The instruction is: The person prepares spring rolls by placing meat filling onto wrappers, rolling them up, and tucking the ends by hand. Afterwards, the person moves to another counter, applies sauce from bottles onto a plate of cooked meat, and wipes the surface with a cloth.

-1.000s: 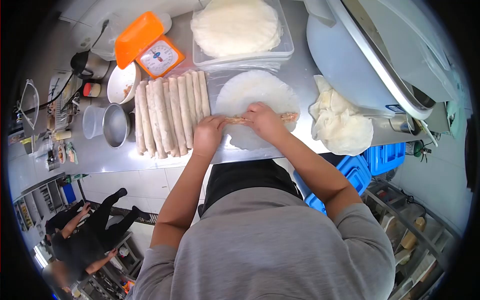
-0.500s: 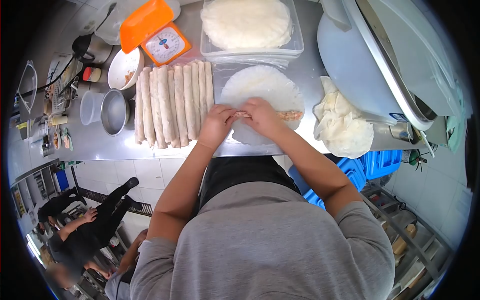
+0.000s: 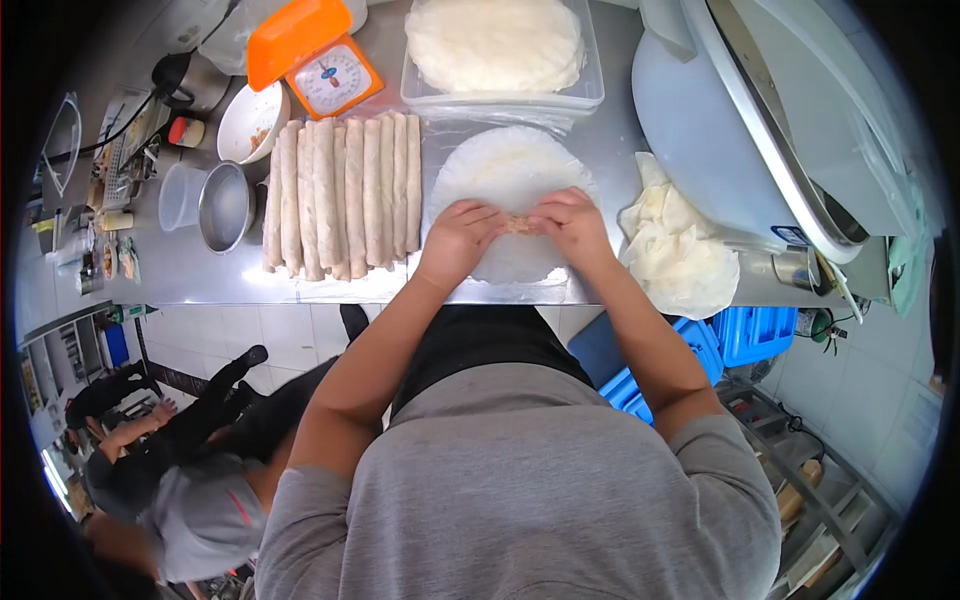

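Head camera view: Bare Hands Meet Over Filling on a Translucent Round Wrapper

A thin strip of minced filling [image 3: 520, 226] lies across a translucent round wrapper [image 3: 510, 160], spread flat on a stainless-steel table [image 3: 200, 288] near its front edge. The left hand [image 3: 462, 238] grasps the strip's left end between bent fingers and thumb, while the right hand [image 3: 577, 228] grasps the right end the same way, a short stretch of filling showing between them.

Just left of the wrapper, long pale rolls [image 3: 345, 200] lie side by side in a closely packed row. Beyond the wrapper, a clear plastic container [image 3: 597, 80] holds a stack of round wrappers [image 3: 495, 45]; to the right, loose wrappers [image 3: 680, 245] lie in a crumpled heap beside a large, pale tub [image 3: 690, 130].

At far left stand an orange dial scale [image 3: 332, 75], a white bowl [image 3: 236, 122] with bits of filling inside, a metal bowl [image 3: 225, 205] and a clear plastic cup [image 3: 180, 195]. Blue plastic bins [image 3: 755, 335] sit below the table at right. In the lower left, a person in a grey shirt [image 3: 205, 520] is near another in dark clothes [image 3: 130, 470].
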A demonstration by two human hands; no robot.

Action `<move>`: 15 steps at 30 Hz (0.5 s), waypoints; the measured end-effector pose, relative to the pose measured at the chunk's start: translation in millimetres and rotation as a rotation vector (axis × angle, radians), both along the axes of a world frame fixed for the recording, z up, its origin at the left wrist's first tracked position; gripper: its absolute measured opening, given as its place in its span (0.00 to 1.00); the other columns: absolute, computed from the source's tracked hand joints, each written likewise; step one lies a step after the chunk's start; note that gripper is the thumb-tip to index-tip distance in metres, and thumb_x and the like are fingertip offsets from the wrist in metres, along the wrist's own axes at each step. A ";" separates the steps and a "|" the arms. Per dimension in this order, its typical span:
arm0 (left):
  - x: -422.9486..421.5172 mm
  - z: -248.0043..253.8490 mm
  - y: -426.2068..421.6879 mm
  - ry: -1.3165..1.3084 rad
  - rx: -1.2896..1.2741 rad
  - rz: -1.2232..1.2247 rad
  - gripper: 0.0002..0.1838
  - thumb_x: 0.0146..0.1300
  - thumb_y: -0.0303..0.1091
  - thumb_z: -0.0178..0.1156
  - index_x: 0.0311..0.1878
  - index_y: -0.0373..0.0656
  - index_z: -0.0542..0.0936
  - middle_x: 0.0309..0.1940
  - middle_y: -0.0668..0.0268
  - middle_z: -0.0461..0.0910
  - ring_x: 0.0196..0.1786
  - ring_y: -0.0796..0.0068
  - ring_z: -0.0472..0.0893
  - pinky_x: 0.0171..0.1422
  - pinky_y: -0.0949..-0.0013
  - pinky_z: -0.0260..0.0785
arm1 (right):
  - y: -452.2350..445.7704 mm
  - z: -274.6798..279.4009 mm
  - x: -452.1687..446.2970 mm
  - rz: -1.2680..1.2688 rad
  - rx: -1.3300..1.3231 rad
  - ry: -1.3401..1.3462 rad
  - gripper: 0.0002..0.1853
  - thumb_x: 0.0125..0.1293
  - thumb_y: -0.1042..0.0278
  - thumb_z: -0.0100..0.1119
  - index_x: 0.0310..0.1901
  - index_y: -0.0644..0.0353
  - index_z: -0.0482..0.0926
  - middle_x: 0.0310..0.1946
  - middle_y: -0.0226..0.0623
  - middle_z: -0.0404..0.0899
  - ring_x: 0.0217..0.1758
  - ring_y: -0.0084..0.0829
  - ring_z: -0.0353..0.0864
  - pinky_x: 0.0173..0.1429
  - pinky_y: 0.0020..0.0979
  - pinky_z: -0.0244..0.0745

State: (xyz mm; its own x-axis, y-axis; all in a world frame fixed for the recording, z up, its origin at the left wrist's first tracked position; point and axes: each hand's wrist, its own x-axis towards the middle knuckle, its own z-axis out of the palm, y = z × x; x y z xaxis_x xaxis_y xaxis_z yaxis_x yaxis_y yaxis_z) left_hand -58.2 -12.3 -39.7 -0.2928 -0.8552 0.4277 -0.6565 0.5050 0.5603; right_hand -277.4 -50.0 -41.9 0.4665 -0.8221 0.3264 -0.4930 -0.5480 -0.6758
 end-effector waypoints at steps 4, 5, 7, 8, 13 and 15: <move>-19.6 -17.1 -1.5 -0.003 0.027 -0.010 0.11 0.52 0.30 0.69 0.40 0.41 0.86 0.42 0.63 0.86 0.46 0.62 0.82 0.53 0.65 0.75 | 5.2 -3.8 -21.0 -0.005 0.078 0.027 0.08 0.50 0.71 0.68 0.35 0.57 0.86 0.35 0.34 0.81 0.42 0.38 0.77 0.49 0.36 0.72; -20.4 -18.0 -2.0 0.004 0.028 -0.004 0.11 0.52 0.30 0.69 0.40 0.41 0.86 0.42 0.63 0.86 0.46 0.62 0.82 0.53 0.65 0.75 | 6.8 -5.3 -24.6 -0.034 0.083 0.001 0.10 0.50 0.71 0.69 0.36 0.57 0.86 0.36 0.34 0.81 0.43 0.39 0.77 0.50 0.36 0.72; -25.8 -19.7 -1.1 0.010 0.014 -0.002 0.11 0.53 0.30 0.69 0.40 0.41 0.86 0.42 0.63 0.86 0.46 0.63 0.82 0.52 0.65 0.75 | 14.0 4.4 -21.8 -0.094 0.100 -0.056 0.13 0.50 0.71 0.69 0.39 0.57 0.85 0.38 0.35 0.81 0.45 0.39 0.76 0.51 0.36 0.72; -28.8 -20.8 -1.4 0.008 -0.003 -0.008 0.10 0.52 0.30 0.69 0.40 0.41 0.86 0.42 0.63 0.86 0.46 0.63 0.82 0.52 0.65 0.75 | 15.7 -1.7 -23.4 -0.076 0.090 -0.028 0.14 0.49 0.71 0.70 0.41 0.58 0.85 0.39 0.36 0.81 0.46 0.40 0.76 0.52 0.37 0.72; -47.9 -18.7 -6.3 0.016 -0.007 -0.068 0.11 0.52 0.29 0.69 0.41 0.41 0.86 0.42 0.62 0.85 0.46 0.62 0.82 0.53 0.64 0.75 | 15.5 -9.2 -30.7 -0.021 0.096 -0.035 0.18 0.49 0.70 0.71 0.44 0.59 0.84 0.40 0.38 0.80 0.49 0.41 0.75 0.54 0.37 0.72; -53.1 -14.2 -3.9 0.030 0.028 -0.089 0.12 0.52 0.29 0.69 0.42 0.41 0.85 0.41 0.62 0.85 0.46 0.61 0.82 0.53 0.64 0.75 | 15.4 -16.4 -32.6 -0.027 0.075 -0.029 0.21 0.49 0.71 0.70 0.48 0.58 0.82 0.41 0.38 0.80 0.49 0.41 0.75 0.54 0.37 0.71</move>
State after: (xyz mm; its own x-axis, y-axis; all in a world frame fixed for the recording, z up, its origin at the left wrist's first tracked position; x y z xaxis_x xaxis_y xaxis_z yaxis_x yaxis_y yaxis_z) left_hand -111.3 -16.1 -53.9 -0.3555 -0.8383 0.4133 -0.5929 0.5441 0.5937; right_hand -310.0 -34.6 -58.3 0.4346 -0.8571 0.2764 -0.4865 -0.4817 -0.7289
